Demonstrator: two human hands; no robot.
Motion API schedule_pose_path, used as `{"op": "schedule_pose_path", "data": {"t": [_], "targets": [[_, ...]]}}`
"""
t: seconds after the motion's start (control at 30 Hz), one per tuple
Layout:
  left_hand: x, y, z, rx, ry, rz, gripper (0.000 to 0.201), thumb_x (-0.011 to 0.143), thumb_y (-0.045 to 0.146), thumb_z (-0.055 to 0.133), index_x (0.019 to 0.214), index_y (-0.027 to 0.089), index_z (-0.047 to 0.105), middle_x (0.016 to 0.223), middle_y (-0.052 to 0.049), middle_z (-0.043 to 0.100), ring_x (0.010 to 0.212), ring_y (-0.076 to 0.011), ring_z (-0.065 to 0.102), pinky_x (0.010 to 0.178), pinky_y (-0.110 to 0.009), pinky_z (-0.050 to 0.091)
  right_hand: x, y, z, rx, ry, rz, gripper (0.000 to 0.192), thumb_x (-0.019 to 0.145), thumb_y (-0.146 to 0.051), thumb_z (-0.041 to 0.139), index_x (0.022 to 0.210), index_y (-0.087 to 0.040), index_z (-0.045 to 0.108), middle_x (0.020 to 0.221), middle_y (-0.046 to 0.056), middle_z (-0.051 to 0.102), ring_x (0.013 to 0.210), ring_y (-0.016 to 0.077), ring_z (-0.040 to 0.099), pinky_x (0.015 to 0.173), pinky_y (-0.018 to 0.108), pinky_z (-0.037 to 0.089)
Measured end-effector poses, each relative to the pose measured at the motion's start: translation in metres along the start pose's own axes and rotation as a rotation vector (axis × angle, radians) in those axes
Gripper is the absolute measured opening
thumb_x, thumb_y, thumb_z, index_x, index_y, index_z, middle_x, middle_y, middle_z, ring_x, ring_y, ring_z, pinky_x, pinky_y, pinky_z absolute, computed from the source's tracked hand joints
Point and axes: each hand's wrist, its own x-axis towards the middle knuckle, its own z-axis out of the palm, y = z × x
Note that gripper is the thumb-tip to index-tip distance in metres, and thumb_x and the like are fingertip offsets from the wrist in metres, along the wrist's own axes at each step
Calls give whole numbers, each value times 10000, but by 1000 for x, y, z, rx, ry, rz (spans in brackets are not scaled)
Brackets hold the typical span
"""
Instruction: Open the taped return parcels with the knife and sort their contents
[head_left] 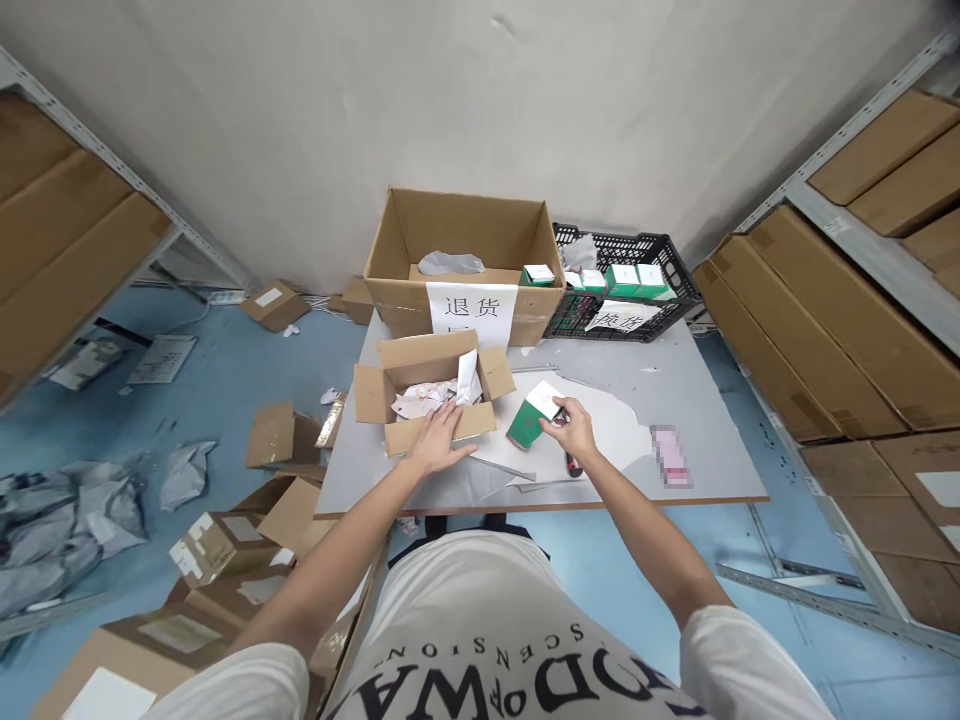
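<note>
A small open cardboard box (pixel 367 400) stands on the table in front of me, with crumpled pale paper (pixel 424 398) inside. My left hand (pixel 436 442) lies over its front flap, fingers stretched toward the paper and thumb spread to the right. Between the thumb and fingers of my right hand (pixel 571 430) is a green box with a white top (pixel 531 415), held tilted over a white sheet (pixel 615 425). A dark tool with red parts (pixel 574 466) shows just under my right hand; I cannot tell whether the hand touches it.
Behind stand a large labelled carton (pixel 390 305) and a black plastic crate (pixel 679 275) with several green-and-white boxes. A blurred pink item (pixel 671 457) lies on the table (pixel 720 470) at right. Cartons (pixel 232 540) crowd the floor at left; shelves with boxes (pixel 847 320) flank both sides.
</note>
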Motion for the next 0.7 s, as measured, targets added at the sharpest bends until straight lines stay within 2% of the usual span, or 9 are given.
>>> {"op": "schedule_pose_path", "data": {"t": [0.1, 0.27, 0.43, 0.7], "targets": [[1, 2, 1, -10, 2, 5, 848, 780, 648, 481, 1409, 107, 303, 1466, -184, 329, 1387, -316, 229, 1127, -507, 155, -7, 5, 16, -34, 1, -47, 457, 682, -344, 678, 1105, -213, 563, 1066, 93, 534, 917, 215, 579, 665, 357, 591], [5, 5, 6, -10, -11, 7, 875, 754, 659, 510, 1408, 110, 316, 1462, -174, 339, 1385, -322, 228, 1130, -509, 144, -19, 15, 36, -209, 70, -143, 533, 693, -330, 672, 1186, -226, 499, 1146, 121, 496, 1076, 273, 514, 876, 471, 503], [5, 4, 8, -4, -17, 24, 895, 735, 653, 541, 1414, 121, 301, 1474, -171, 319, 1386, -322, 224, 1128, -511, 140, -22, 18, 47, -249, 66, -196, 531, 703, -290, 655, 1197, -208, 476, 1190, 136, 433, 1098, 274, 500, 901, 455, 482], [4, 2, 7, -3, -17, 50, 896, 722, 651, 560, 1393, 102, 333, 1469, -190, 317, 1377, -326, 244, 1131, -502, 140, -24, 25, 51, -193, -1, -102, 600, 722, -303, 654, 1264, -214, 412, 1217, 145, 436, 1177, 292, 454, 927, 484, 461]]}}
